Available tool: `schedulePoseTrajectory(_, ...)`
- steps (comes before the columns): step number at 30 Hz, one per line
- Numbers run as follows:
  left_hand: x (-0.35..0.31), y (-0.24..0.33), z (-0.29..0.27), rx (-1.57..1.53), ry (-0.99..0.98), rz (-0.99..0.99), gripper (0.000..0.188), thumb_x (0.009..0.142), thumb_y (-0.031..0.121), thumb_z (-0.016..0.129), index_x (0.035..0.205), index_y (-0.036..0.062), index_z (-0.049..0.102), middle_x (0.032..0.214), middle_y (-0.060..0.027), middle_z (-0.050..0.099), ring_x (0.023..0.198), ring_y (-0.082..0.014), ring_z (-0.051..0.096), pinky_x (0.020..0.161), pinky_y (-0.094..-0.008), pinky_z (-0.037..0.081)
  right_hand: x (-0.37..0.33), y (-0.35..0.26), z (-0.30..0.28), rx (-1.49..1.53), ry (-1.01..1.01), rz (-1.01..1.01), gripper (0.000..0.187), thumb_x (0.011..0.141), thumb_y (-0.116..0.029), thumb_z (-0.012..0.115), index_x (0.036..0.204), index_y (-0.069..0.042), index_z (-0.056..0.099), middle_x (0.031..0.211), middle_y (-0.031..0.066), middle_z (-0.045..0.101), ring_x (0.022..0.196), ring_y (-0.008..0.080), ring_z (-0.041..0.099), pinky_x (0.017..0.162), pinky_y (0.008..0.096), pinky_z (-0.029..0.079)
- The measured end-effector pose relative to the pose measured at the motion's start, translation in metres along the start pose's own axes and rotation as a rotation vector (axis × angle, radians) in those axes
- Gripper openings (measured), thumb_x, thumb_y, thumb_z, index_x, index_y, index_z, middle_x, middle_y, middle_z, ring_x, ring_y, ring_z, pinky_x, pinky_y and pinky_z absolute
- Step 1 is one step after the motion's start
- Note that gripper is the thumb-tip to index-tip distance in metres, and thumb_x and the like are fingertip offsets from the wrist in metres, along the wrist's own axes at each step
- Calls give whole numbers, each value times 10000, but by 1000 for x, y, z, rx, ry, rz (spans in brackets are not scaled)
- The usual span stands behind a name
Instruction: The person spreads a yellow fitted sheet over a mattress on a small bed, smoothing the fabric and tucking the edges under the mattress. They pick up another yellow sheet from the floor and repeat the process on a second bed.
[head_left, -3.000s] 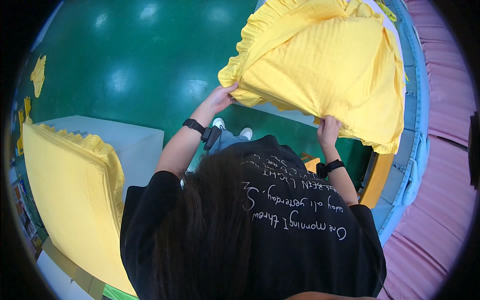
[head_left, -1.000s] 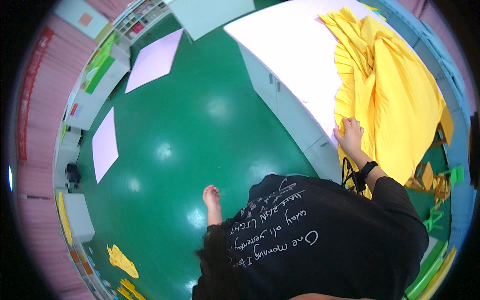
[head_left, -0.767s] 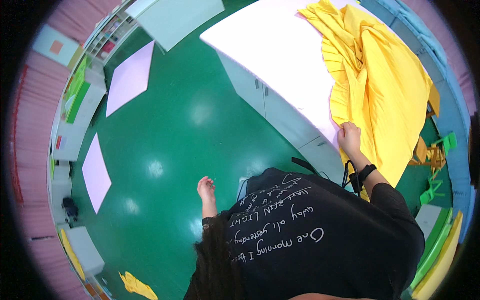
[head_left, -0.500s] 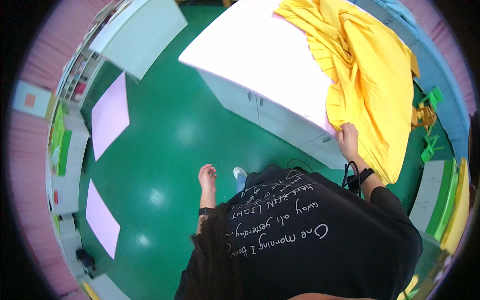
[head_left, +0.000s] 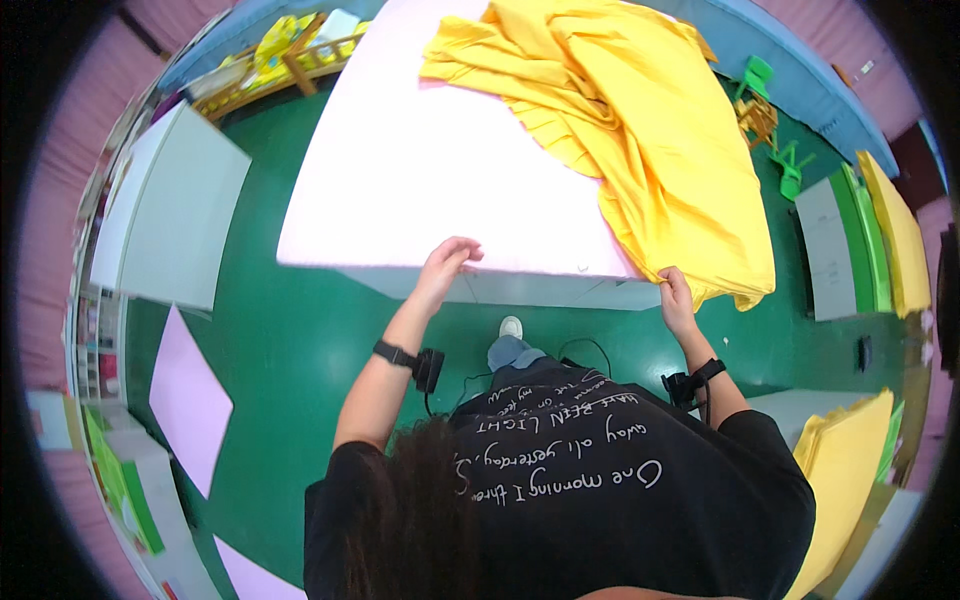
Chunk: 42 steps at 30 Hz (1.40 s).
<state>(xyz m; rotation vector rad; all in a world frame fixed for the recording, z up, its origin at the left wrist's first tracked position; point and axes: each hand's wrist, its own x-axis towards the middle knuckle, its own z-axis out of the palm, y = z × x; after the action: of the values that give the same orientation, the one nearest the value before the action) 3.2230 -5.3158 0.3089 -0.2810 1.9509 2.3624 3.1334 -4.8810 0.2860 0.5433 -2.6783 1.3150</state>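
A large yellow cloth (head_left: 690,170) with a ruffled edge lies bunched over the right part of a white-topped table (head_left: 420,180) with a pinkish rim. Its near end hangs past the table's front edge. My right hand (head_left: 677,295) pinches the cloth's border at the near right of the tabletop. Over the front edge, left of the cloth, my left hand (head_left: 450,266) hovers with fingers loosely bent and apart, holding nothing. Black straps with small devices sit on both wrists.
Cabinet doors (head_left: 530,291) form the table's front. A white cabinet (head_left: 180,200) stands at the left, with a pink panel (head_left: 190,400) on the green floor near it. Small green chairs (head_left: 790,165) and a low cabinet (head_left: 828,250) are at the right. Thin cables hang near my body.
My left hand has risen from beside my body to the table's front edge. My view has turned right. My right hand still grips the cloth's border.
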Motion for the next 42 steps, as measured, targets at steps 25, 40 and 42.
schedulePoseTrajectory(25,378,32,52,-482,-109,-465,146,877,247,529,795,138,476,605,40,397,473,-68,326,403,-201,237,14,15,10,493,125,446,112,730,-14,407,699,-18,514,686,-2,495,650,95,447,612,205,344)
schedulePoseTrajectory(40,303,98,-67,89,-144,-8,251,851,172,570,1058,30,565,995,-47,596,884,-154,554,782,-274,425,19,-27,38,-287,316,168,37,701,9,487,665,2,481,688,155,499,703,322,479,644,377,390)
schedulePoseTrajectory(42,252,108,-101,173,-208,199,313,848,170,576,1113,3,558,1129,-72,564,1047,-179,515,894,-298,389,23,-34,42,-315,359,153,41,693,17,483,659,0,469,681,152,483,701,320,467,640,380,379)
